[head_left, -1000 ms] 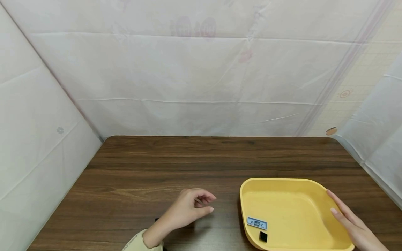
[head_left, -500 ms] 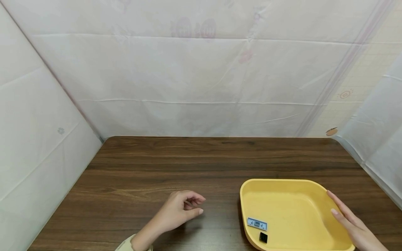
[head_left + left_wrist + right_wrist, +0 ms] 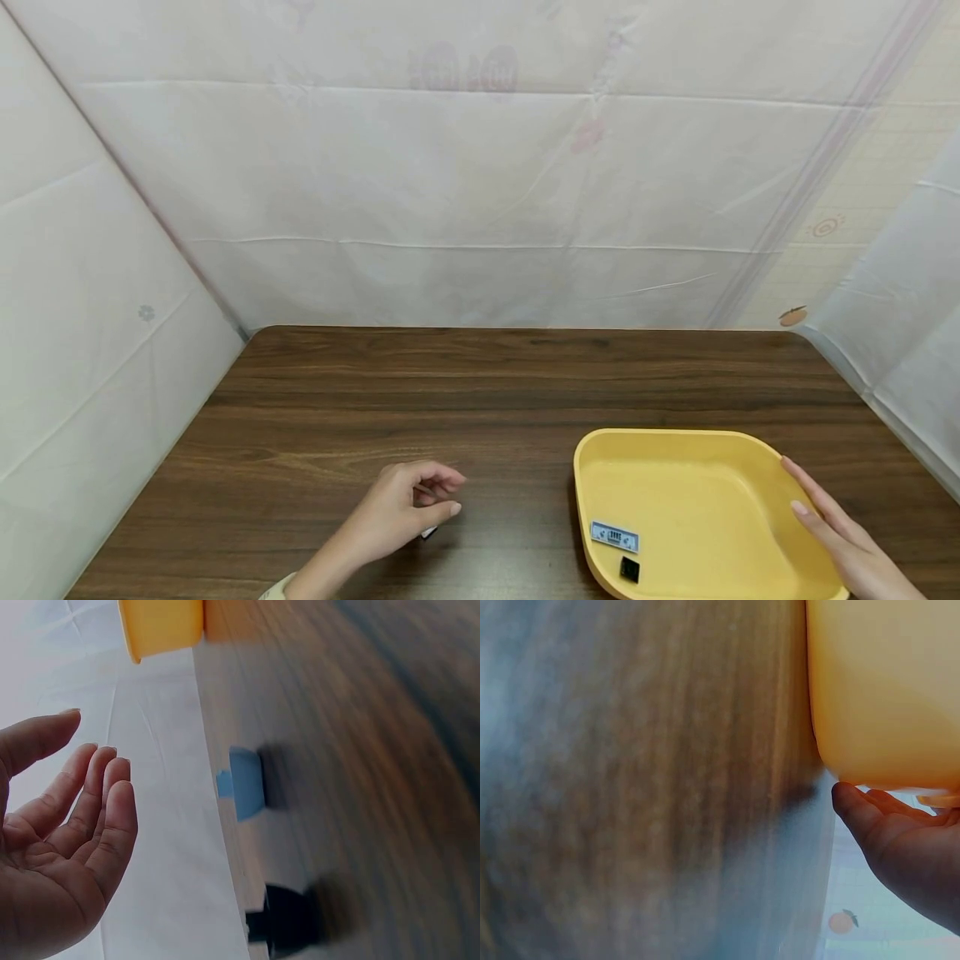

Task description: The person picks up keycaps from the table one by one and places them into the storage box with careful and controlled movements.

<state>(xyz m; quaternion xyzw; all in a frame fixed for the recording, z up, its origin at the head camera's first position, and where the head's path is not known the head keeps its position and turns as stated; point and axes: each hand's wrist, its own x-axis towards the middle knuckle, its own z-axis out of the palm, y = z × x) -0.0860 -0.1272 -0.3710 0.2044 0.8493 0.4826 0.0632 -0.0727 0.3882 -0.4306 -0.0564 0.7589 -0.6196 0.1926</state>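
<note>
My left hand (image 3: 401, 508) hovers over the table, fingers loosely bent, thumb apart from them, holding nothing. Under its palm peeks a small dark piece with a pale edge (image 3: 428, 532), mostly hidden. In the left wrist view, a blue wedge-shaped piece with a tab (image 3: 248, 784) and a similar black piece (image 3: 289, 921) stand on the wood beyond the left hand (image 3: 75, 832). My right hand (image 3: 843, 533) holds the right side of a yellow tub (image 3: 675, 432), thumb over the rim and fingers along the outer wall.
Inside the tub, near its left wall, lie a light-blue printed rectangle (image 3: 614, 536) and a small black square (image 3: 629, 569). The dark wooden table (image 3: 420, 383) ends at a pale cloth backdrop (image 3: 450, 192), which also hangs along both sides.
My left hand has drawn back leftward and slightly down, away from the tub. The small dark piece has come into view under it. My right hand and the tub stay put.
</note>
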